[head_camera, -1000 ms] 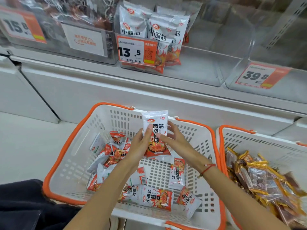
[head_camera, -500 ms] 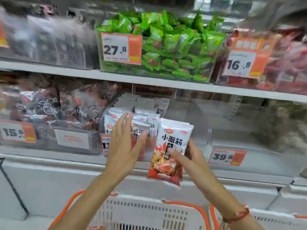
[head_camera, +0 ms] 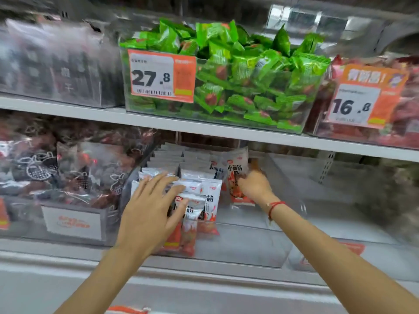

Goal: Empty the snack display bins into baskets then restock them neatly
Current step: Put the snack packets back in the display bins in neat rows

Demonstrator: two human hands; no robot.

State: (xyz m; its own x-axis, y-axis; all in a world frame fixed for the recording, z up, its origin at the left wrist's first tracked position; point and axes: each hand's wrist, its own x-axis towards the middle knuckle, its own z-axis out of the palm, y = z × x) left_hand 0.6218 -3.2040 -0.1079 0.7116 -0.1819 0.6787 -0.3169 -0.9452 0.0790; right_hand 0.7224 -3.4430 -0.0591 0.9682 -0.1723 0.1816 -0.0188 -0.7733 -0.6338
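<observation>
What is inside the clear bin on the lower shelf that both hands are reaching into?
The clear bin holds white-and-red snack packets standing in rows on its left side. The right hand holds one packet upright. The left hand covers some front packets; the bin's right side looks bare.

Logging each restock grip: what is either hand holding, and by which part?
The right hand grips one snack pack by its right edge, about mid-height. The left hand holds nothing; its straight fingers lie over the front packs.
</observation>
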